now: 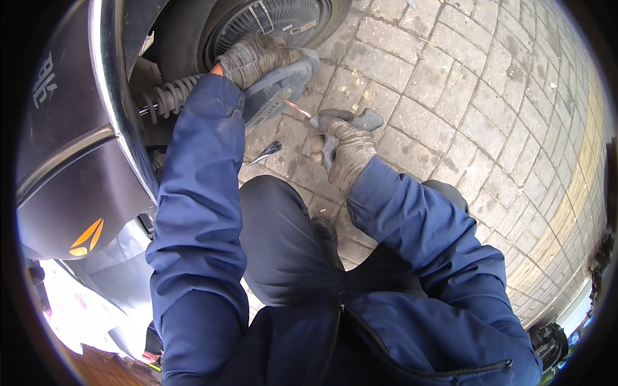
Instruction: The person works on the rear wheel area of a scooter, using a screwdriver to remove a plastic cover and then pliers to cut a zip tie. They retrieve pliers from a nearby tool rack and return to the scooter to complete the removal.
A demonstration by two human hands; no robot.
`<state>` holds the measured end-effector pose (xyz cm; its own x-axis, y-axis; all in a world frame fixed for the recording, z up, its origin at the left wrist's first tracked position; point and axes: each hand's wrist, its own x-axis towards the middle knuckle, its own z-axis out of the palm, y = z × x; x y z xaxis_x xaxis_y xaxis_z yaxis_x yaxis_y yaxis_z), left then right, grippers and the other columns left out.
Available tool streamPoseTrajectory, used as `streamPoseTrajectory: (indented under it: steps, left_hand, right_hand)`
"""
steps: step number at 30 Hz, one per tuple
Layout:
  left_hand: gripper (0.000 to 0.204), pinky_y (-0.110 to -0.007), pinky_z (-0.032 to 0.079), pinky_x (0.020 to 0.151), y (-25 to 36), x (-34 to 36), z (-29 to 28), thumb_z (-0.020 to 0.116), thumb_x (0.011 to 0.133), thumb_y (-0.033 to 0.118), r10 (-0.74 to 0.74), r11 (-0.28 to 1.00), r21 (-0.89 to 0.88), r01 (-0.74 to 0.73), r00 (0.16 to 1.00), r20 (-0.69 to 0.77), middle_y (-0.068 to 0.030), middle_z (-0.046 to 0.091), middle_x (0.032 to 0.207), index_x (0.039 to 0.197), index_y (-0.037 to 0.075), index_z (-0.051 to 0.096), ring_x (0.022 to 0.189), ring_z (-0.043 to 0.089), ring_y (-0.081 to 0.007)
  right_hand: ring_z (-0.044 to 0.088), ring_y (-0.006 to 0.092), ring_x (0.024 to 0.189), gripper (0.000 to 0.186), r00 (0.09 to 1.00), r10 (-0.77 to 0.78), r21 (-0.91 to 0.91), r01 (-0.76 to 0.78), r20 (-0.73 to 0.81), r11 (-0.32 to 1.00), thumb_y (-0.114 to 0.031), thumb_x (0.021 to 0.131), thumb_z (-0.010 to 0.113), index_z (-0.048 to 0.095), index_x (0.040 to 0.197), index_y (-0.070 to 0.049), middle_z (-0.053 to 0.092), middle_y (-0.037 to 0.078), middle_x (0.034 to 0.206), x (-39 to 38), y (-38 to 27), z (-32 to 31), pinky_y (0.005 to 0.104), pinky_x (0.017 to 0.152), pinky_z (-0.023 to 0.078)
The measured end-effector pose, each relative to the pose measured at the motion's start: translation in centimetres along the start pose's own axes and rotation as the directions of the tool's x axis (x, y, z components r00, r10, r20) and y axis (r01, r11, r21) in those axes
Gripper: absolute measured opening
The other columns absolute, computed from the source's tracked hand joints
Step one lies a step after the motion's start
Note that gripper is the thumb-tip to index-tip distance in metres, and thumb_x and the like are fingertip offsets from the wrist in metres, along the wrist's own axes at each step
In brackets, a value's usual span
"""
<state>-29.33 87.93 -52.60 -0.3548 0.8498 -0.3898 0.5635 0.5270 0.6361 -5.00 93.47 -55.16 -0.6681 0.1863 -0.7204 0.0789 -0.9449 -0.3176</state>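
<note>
My left hand (250,61), in a grey knitted work glove, is closed over the upper edge of a grey plastic cover (270,87) beside the wheel (270,26). My right hand (346,143), gloved the same way, is wrapped round the grey handle of a screwdriver (297,109). One end of that handle sticks out past my fingers to the right. The screwdriver's thin reddish shaft points left, and its tip meets the face of the cover; whether it sits in a screw is too small to tell.
A dark-handled tool (265,153) lies on the paving bricks (412,119) below the cover. At left rises the dark vehicle body (71,174) with chrome trim. A coil-spring shock absorber (170,93) stands behind my left forearm. My knee (273,225) is close below the hands.
</note>
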Motion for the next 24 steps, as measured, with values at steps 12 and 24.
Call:
streamPoseTrajectory:
  steps: [12,24]
  left_hand:
    - [0.049,-0.027,0.049,0.080,1.1,0.1,0.6,0.073,0.078,0.035,-0.021,0.998,-0.054,0.019,0.999,-0.046,-0.0084,0.066,0.098,0.112,0.001,0.064,0.085,0.062,-0.0157]
    - [0.024,-0.039,0.051,0.077,-3.6,2.6,1.7,0.056,0.087,0.022,0.109,0.902,0.430,0.041,0.941,-0.320,-0.0181,0.066,0.097,0.102,0.006,0.067,0.086,0.064,-0.0325]
  right_hand:
    - [0.062,0.0344,0.082,0.021,0.596,-0.436,-0.656,0.755,0.675,0.015,-0.025,0.079,0.063,0.064,0.094,-0.010,0.064,0.014,0.083,0.1,-2.9,-0.7,0.0410,0.075,0.050]
    - [0.067,0.0309,0.083,0.033,0.805,-0.017,-0.628,0.450,0.593,-0.635,-0.025,0.078,0.066,0.065,0.098,0.001,0.067,0.019,0.082,0.0,-10.2,10.0,0.0388,0.073,0.053]
